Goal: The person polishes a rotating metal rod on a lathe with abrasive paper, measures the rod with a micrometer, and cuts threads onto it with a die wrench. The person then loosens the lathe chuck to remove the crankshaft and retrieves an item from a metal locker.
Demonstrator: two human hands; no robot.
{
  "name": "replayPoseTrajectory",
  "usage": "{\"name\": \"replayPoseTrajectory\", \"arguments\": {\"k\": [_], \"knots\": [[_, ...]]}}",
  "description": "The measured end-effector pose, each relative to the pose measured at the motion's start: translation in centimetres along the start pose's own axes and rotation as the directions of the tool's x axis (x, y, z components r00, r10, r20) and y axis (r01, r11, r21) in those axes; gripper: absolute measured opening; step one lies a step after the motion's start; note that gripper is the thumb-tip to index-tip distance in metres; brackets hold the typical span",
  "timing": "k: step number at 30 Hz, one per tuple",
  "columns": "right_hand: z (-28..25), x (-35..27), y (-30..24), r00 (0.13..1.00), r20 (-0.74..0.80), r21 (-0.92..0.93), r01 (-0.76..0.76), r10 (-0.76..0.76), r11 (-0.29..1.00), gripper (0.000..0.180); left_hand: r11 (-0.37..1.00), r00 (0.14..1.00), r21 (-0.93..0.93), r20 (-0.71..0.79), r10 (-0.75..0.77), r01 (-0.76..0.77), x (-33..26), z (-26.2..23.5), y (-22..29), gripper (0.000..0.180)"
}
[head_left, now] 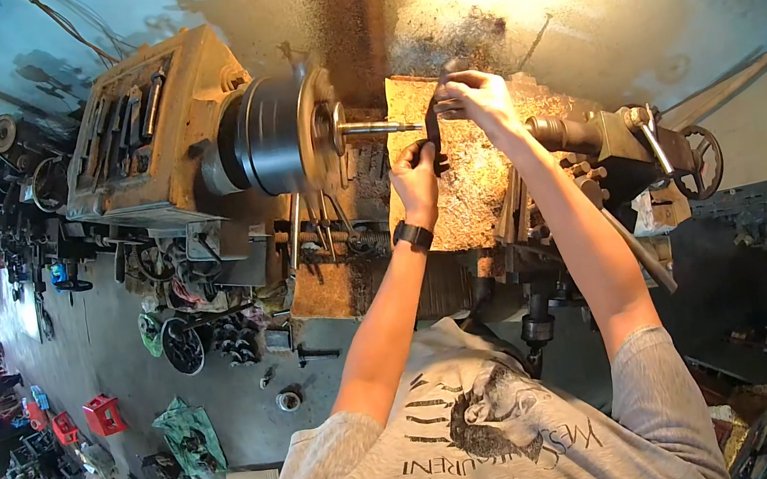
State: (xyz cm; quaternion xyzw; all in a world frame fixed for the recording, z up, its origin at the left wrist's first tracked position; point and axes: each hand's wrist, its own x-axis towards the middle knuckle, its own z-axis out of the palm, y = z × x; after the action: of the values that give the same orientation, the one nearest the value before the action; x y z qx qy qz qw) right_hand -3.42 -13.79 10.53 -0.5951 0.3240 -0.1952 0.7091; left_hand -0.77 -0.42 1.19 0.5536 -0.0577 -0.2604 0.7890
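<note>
A slim metal rod (380, 125) sticks out to the right from the lathe chuck (277, 135). A dark, narrow strip, perhaps abrasive cloth (433, 127), runs up and down at the rod's free end; whether it wraps round the rod I cannot tell. My left hand (416, 178), a black watch on its wrist, pinches the strip's lower end just below the rod. Higher and to the right, my right hand (480, 104) grips the upper end with bent fingers. The chuck's rim looks smeared, as in motion.
Right of my hands stands the tailstock (626, 143) with its handwheel (698, 161). A board strewn with metal shavings (470, 179) lies beneath them. Tools rest on the headstock (132, 129). Red crates (105, 415) stand on the floor at left.
</note>
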Motion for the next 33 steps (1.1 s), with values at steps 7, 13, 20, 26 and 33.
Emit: {"name": "replayPoseTrajectory", "arguments": {"k": [7,13,20,26,33], "knots": [[1.0,0.8,3.2,0.874,0.415,-0.749,0.487,-0.253,0.449,0.024,0.976,0.984,-0.129,-0.007,-0.177,0.175,1.2,-0.1,0.4,0.019],[0.9,1.7,3.5,0.911,0.402,-0.796,0.4,-0.099,0.454,0.029,0.976,0.983,-0.128,-0.025,-0.182,0.178,1.9,-0.5,-0.7,0.018],[1.0,2.5,3.3,0.945,0.323,-0.808,0.247,0.05,0.534,0.032,0.984,0.988,-0.115,-0.043,-0.145,0.139,2.5,-1.0,-2.0,0.015],[1.1,2.3,3.3,0.908,0.42,-0.798,0.365,0.008,0.48,0.031,0.968,0.978,-0.162,-0.047,-0.203,0.193,1.8,-0.9,-1.1,0.015],[1.3,1.6,3.2,0.866,0.488,-0.774,0.488,-0.109,0.404,0.023,0.961,0.975,-0.175,-0.024,-0.222,0.214,1.7,-1.5,-0.7,0.017]]}}
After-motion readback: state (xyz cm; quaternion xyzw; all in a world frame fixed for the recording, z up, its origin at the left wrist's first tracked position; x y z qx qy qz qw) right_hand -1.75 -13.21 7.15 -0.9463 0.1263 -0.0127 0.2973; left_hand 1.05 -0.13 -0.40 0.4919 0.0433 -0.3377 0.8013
